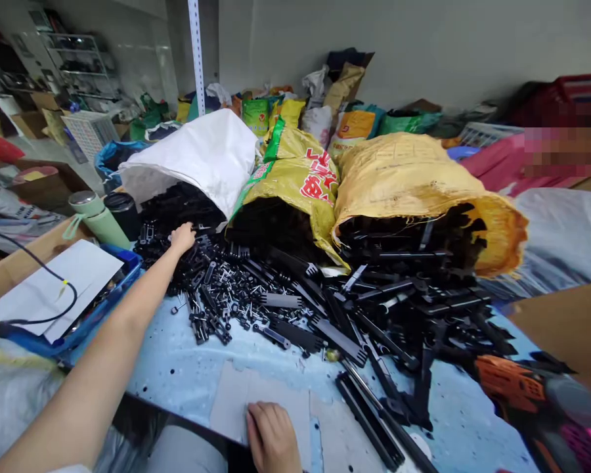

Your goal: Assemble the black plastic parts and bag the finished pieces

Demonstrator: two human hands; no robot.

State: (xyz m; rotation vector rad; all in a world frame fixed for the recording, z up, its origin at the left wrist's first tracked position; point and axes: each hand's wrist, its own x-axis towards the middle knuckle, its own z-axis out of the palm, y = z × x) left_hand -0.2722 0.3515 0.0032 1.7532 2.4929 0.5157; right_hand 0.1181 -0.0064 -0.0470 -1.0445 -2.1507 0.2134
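Observation:
My left hand [183, 237] reaches out to the heap of small black plastic parts [204, 263] at the mouth of a white woven sack [201, 148]. Its fingers are curled down among the parts, and whatever they grip is hidden. At the table's near edge, my right hand [274, 437] rests on a flat grey cardboard sheet [236, 397]. Those fingers are bent and pressed together; I cannot make out anything inside them. Between the hands lie loose screws [231, 292] and flat black slotted strips [282, 300].
A yellow-green sack [290, 190] and a large yellow sack [408, 174] spill black parts. Long black bars [369, 420] lie right of the cardboard. An orange power drill [509, 381] sits at the right. A blue tray [128, 263] with papers and a green bottle [98, 217] stand left.

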